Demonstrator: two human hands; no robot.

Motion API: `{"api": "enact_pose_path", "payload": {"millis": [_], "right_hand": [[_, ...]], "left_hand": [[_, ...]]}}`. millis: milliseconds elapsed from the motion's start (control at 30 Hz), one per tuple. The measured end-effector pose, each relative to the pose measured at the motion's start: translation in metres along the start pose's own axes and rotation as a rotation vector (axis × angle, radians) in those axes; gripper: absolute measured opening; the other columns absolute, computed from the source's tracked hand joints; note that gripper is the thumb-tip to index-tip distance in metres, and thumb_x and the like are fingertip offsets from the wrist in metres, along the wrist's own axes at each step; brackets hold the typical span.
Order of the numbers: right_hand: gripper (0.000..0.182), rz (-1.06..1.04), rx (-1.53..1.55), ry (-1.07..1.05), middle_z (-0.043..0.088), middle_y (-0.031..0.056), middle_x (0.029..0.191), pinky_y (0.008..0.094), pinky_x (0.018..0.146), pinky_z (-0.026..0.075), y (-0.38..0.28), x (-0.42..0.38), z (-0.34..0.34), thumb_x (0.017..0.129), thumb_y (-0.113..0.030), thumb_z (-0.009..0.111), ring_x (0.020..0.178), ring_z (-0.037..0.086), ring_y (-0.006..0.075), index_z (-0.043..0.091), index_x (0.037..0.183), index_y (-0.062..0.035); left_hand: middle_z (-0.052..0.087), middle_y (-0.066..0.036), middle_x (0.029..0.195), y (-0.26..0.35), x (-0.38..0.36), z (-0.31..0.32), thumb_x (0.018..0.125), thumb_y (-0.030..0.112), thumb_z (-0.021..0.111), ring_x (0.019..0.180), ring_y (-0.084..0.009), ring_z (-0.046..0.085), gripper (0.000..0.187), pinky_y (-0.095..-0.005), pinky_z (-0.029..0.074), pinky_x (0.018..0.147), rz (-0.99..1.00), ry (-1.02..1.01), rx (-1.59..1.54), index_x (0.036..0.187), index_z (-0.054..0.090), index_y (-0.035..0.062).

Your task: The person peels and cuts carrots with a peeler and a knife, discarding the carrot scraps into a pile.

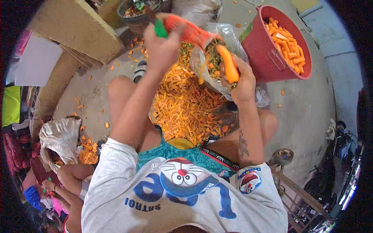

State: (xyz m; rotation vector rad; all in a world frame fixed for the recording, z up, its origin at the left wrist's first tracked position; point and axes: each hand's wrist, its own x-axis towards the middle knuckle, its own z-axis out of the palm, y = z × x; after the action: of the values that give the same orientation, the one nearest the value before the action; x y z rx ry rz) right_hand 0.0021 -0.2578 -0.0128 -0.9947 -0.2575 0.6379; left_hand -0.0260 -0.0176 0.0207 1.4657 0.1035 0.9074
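My left hand (161, 48) is closed around a bright green handle (160, 28) with a dark, blurred part beyond it. Beside that hand is a smeared red-orange thing (190, 33); whether the hand touches it I cannot tell. My right hand (243, 79) grips a smooth orange carrot (228, 64), its thicker end toward the palm. A thin orange strip (202, 72) hangs left of the carrot. Behind the right hand lies a clear plastic bag (229, 35) with green and orange scraps. Between my legs is a large pile of orange peelings (182, 101).
A red tub (268, 58) of orange carrots leans at the upper right. Another container (136, 17) holds scraps at the top. A whitish sack (62, 136) and more orange pieces (88, 151) are at left, near another person's arm (70, 196). A metal rack (299, 190) stands lower right.
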Motion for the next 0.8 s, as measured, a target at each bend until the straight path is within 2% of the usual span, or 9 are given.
{"api": "enact_pose_path", "payload": {"millis": [67,100,167,200,300,367,567,700,800], "right_hand": [[0.04,-0.301,-0.236,0.391,0.064,0.0084,0.087,0.025,0.048,0.041,0.023,0.01,0.0,0.1,-0.026,0.049,0.062,0.056,0.0128,0.064,0.121,0.0048],[0.04,-0.295,-0.241,0.394,0.064,0.0084,0.087,0.025,0.048,0.041,0.013,0.006,0.005,0.1,-0.026,0.049,0.062,0.056,0.0128,0.064,0.121,0.0048],[0.04,-0.035,-0.026,0.103,0.067,0.008,0.089,0.024,0.053,0.043,-0.012,-0.011,0.021,0.102,-0.027,0.048,0.067,0.059,0.0126,0.064,0.12,0.0048],[0.04,-0.025,-0.024,0.103,0.067,0.008,0.089,0.024,0.053,0.043,-0.011,-0.014,0.018,0.102,-0.027,0.048,0.067,0.059,0.0126,0.064,0.12,0.0048],[0.038,-0.015,-0.048,0.06,0.068,0.0071,0.093,0.0252,0.06,0.048,-0.012,-0.008,0.024,0.101,-0.026,0.053,0.073,0.063,0.0123,0.064,0.119,0.0058],[0.031,-0.216,-0.351,0.287,0.069,0.0052,0.091,0.0262,0.063,0.048,-0.012,-0.007,0.033,0.099,-0.023,0.06,0.074,0.062,0.0106,0.068,0.11,0.005],[0.022,-0.427,-0.982,0.325,0.068,0.0014,0.081,0.0259,0.066,0.045,-0.019,-0.015,0.033,0.096,-0.018,0.068,0.072,0.057,0.0083,0.071,0.092,0.0034],[0.022,-0.602,-0.905,0.177,0.067,-0.0001,0.08,0.0254,0.066,0.045,-0.015,-0.013,0.029,0.096,-0.018,0.069,0.075,0.058,0.0075,0.071,0.094,0.004],[0.016,-0.462,-0.531,0.284,0.068,0.0022,0.087,0.0266,0.066,0.05,-0.017,-0.011,0.027,0.097,-0.013,0.068,0.079,0.063,0.0103,0.068,0.099,0.0027]], "left_hand": [[0.063,0.001,0.078,0.007,-0.033,0.011,0.092,0.012,0.075,0.072,-0.0085,0.059,0.017,-0.0249,0.049,0.069,0.148,-0.252,0.063,0.103,0.064,0.0041],[0.063,0.001,0.077,0.026,-0.042,0.014,0.091,0.011,0.075,0.073,-0.0092,0.06,0.015,-0.0265,0.05,0.07,0.137,-0.384,0.114,0.1,0.066,0.0043],[0.065,0.0,0.079,0.002,-0.022,0.01,0.09,0.011,0.074,0.075,-0.0102,0.061,0.013,-0.0281,0.05,0.072,0.108,-0.252,0.135,0.099,0.067,0.0045],[0.067,-0.002,0.081,-0.008,-0.012,0.004,0.089,0.012,0.074,0.078,-0.0112,0.063,0.012,-0.0296,0.051,0.073,0.099,-0.126,0.162,0.098,0.068,0.0047],[0.07,-0.009,0.086,-0.009,0.006,-0.011,0.09,0.017,0.073,0.079,-0.017,0.066,0.017,-0.0334,0.052,0.074,0.088,-0.209,0.387,0.098,0.067,0.003],[0.071,-0.017,0.088,-0.002,0.0,-0.01,0.088,0.018,0.071,0.08,-0.029,0.069,0.022,-0.0394,0.053,0.075,-0.012,-0.388,0.593,0.099,0.064,-0.0004],[0.068,-0.027,0.089,0.042,-0.029,0.009,0.082,0.011,0.065,0.088,-0.0441,0.067,0.026,-0.0471,0.052,0.079,-0.124,-0.84,0.629,0.104,0.063,-0.0028],[0.069,-0.026,0.087,-0.008,-0.025,-0.003,0.084,0.014,0.065,0.081,-0.0436,0.067,0.024,-0.0473,0.053,0.074,-0.194,-1.048,0.845,0.101,0.065,-0.0039],[0.069,-0.026,0.085,-0.007,-0.026,-0.005,0.085,0.015,0.066,0.078,-0.0424,0.067,0.024,-0.0472,0.052,0.071,-0.117,-0.865,0.598,0.1,0.064,-0.0038]]}}
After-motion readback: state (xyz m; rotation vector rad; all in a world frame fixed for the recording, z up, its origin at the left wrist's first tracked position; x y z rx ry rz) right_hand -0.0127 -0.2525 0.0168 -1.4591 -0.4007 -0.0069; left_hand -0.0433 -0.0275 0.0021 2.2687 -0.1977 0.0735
